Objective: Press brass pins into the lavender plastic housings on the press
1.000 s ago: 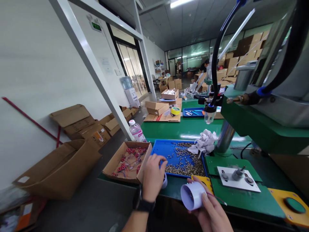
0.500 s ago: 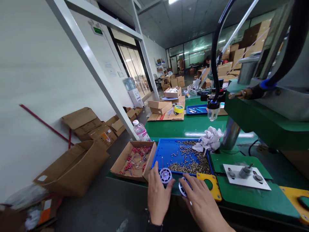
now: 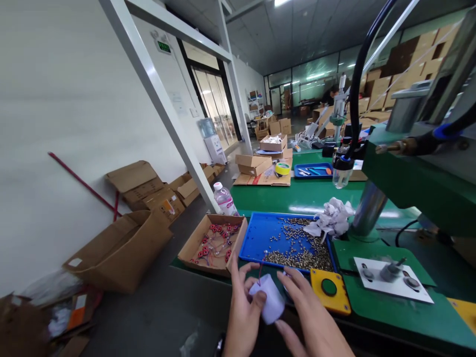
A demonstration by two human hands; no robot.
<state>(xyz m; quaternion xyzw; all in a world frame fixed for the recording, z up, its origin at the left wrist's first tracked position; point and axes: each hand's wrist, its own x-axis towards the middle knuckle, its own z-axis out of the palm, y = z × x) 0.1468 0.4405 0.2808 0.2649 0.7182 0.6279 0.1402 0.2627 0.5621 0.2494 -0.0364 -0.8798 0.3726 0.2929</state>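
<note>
My left hand (image 3: 242,308) is closed round a pale lavender plastic cylinder (image 3: 272,301), its smooth side turned up. A thin red wire (image 3: 261,270) rises from the cylinder near my fingers. Just to the right, my right hand (image 3: 311,313) has its fingers curled over a round pale plastic piece (image 3: 288,277), mostly hidden behind them. The thumb of that hand lies close under the cylinder's lower end; whether it touches, I cannot tell. Beyond both hands lies a blue tray (image 3: 256,238) with many small metal parts (image 3: 308,255).
A cardboard box (image 3: 238,248) of small red parts with wires stands left of the tray, a bottle (image 3: 225,199) behind it. Crumpled white paper (image 3: 332,218) rests on the tray's right corner. To the right are a yellow button box (image 3: 340,300) and a green press (image 3: 420,183).
The left hand's piece has tipped from showing its spoked round face to showing its smooth side. My hands have come closer together, and the view has shifted slightly.
</note>
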